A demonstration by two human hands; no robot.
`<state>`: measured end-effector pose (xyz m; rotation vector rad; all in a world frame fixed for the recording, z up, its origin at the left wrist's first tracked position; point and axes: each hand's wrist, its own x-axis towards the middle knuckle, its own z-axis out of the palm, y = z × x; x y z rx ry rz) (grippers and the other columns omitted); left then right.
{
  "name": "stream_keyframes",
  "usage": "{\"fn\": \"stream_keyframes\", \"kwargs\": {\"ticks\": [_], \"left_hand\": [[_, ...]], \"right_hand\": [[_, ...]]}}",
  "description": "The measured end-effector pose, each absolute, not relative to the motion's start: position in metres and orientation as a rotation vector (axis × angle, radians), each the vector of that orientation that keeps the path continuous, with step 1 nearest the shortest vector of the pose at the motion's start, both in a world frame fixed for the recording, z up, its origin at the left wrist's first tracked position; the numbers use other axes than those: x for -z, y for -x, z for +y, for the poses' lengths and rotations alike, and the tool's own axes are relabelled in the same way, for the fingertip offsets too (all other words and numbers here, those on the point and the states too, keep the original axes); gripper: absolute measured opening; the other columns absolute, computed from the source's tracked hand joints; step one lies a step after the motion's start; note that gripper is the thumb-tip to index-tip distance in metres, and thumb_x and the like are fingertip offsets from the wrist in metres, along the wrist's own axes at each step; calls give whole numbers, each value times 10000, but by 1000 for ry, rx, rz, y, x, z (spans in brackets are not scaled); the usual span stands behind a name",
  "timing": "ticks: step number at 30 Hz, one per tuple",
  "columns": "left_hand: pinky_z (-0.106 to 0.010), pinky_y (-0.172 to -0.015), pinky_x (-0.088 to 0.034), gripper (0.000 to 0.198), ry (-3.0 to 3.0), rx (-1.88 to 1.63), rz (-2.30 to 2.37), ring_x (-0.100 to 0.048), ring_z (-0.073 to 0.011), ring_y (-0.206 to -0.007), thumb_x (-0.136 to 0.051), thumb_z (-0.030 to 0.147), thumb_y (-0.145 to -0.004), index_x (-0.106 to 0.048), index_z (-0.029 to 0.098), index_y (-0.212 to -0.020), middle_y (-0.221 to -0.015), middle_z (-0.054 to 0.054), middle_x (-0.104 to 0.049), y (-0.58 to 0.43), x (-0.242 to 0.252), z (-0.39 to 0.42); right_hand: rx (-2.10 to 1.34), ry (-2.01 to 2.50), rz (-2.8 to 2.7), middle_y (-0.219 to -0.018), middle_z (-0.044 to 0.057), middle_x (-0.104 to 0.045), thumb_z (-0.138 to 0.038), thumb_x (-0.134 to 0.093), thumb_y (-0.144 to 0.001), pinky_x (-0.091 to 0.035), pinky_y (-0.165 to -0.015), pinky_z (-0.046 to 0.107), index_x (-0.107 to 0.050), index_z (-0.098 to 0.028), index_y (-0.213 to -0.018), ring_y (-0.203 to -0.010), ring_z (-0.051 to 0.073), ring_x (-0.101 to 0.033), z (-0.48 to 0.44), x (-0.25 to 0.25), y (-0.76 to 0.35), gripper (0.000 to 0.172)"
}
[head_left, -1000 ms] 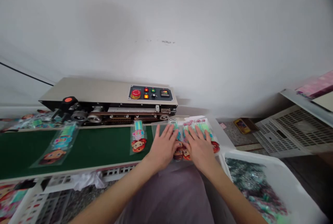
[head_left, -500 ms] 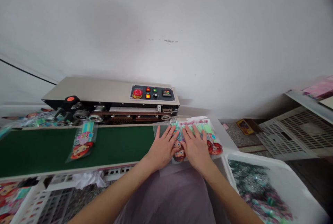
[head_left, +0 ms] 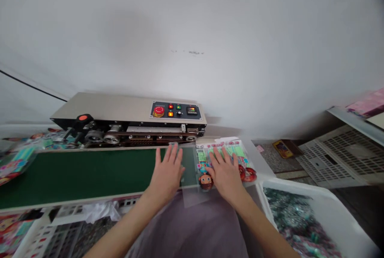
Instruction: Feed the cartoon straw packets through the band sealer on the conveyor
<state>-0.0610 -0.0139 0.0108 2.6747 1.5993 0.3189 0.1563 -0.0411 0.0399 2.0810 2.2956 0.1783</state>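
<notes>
My left hand (head_left: pixel 168 174) lies flat with fingers stretched out, over a clear plastic bag (head_left: pixel 189 194) on the right part of the green conveyor belt (head_left: pixel 99 174). The bag reaches toward the belt's near edge and my lap. My right hand (head_left: pixel 226 172) rests palm down, fingers spread, on several printed packets (head_left: pixel 205 180) with a cartoon face and green strips. These lie on the white surface at the right end of the belt, partly hidden under that hand. Another bagged packet (head_left: pixel 18 164), blurred, is at the belt's far left.
Behind the belt stands a band sealing machine (head_left: pixel 126 108) with a red stop button and lit display. A white tub (head_left: pixel 318 190) of small shiny bags is at right front. A white crate (head_left: pixel 333 154) stands beyond it. More packets (head_left: pixel 15 230) fill a crate at lower left.
My left hand has moved left, away from the printed packets, and more clear plastic shows beside them. The bagged packet on the belt has travelled far left. My right hand stays in place.
</notes>
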Motion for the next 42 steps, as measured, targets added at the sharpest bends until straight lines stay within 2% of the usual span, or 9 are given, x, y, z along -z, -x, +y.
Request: {"fn": "stream_keyframes", "kwargs": {"ticks": [5, 14, 21, 25, 28, 31, 33, 37, 42], "left_hand": [[-685, -1182, -240, 563, -2746, -333, 1298, -323, -324, -1500, -268, 421, -1055, -404, 164, -1536, -1620, -148, -345, 4, -1, -31], [-636, -1229, -154, 582, -2873, -415, 1134, -200, -263, -1549, -216, 438, -1061, -328, 174, -1568, -1652, -114, -298, 5, 15, 4], [-659, -1226, -100, 550, -2829, -395, 1272, -223, -270, -1542, -224, 410, -1065, -361, 197, -1553, -1658, -100, -282, 37, 18, 1], [-687, -1207, -134, 564, -2737, -339, 1470, -229, -331, -1535, -261, 439, -1056, -426, 167, -1522, -1648, -122, -291, 54, 4, -3], [-684, -1207, -155, 578, -2690, -366, 1517, -256, -345, -1525, -278, 440, -1052, -429, 135, -1519, -1630, -147, -324, 45, -12, -8], [-628, -1224, -191, 554, -2720, -421, 1321, -300, -295, -1514, -258, 426, -1061, -450, 158, -1506, -1603, -130, -391, 16, -18, -10], [-612, -1220, -221, 553, -2725, -433, 1219, -301, -280, -1515, -246, 432, -1064, -445, 169, -1509, -1610, -121, -381, -5, -13, -9], [-673, -1201, -210, 570, -2741, -419, 1161, -260, -293, -1529, -239, 437, -1062, -369, 169, -1549, -1640, -121, -315, -23, 8, -7], [-715, -1193, -166, 598, -2770, -405, 1165, -223, -298, -1540, -222, 462, -1059, -334, 152, -1559, -1654, -124, -278, -18, 14, -7]], "right_hand": [[-259, -2080, 2240, -1576, 108, -433, -309, -434, -1023, -209, -1158, 669, -544, -202, -1447, -1467, 402, -328, -35, -42, -161, 451], [-313, -2136, 2186, -1590, 96, -412, -318, -453, -1014, -221, -1153, 665, -520, -220, -1470, -1460, 404, -336, -35, -39, -169, 471], [-202, -2168, 2251, -1566, 106, -453, -460, -428, -1030, -157, -1171, 674, -506, -207, -1477, -1472, 405, -315, -19, -31, -146, 520], [-205, -2203, 2235, -1566, 127, -449, -475, -411, -1033, -186, -1166, 656, -497, -177, -1480, -1457, 406, -342, -16, -42, -142, 545], [-284, -2208, 2210, -1566, 119, -450, -415, -391, -1041, -199, -1156, 658, -515, -186, -1465, -1469, 394, -320, -27, -52, -158, 497], [-343, -2158, 2179, -1564, 89, -461, -303, -370, -1034, -209, -1147, 659, -563, -221, -1425, -1466, 379, -326, -42, -53, -180, 443], [-369, -2111, 2169, -1569, 70, -459, -256, -362, -1022, -216, -1138, 655, -552, -251, -1437, -1457, 379, -336, -51, -50, -191, 456], [-382, -2055, 2183, -1566, 52, -466, -213, -364, -1001, -201, -1133, 633, -531, -281, -1455, -1445, 382, -331, -49, -50, -192, 488], [-188, -2083, 2234, -1335, 102, -639, -160, -396, -965, -327, -1020, 474, -653, -266, -1318, -1219, 314, -500, -7, -62, -170, 450]]}}
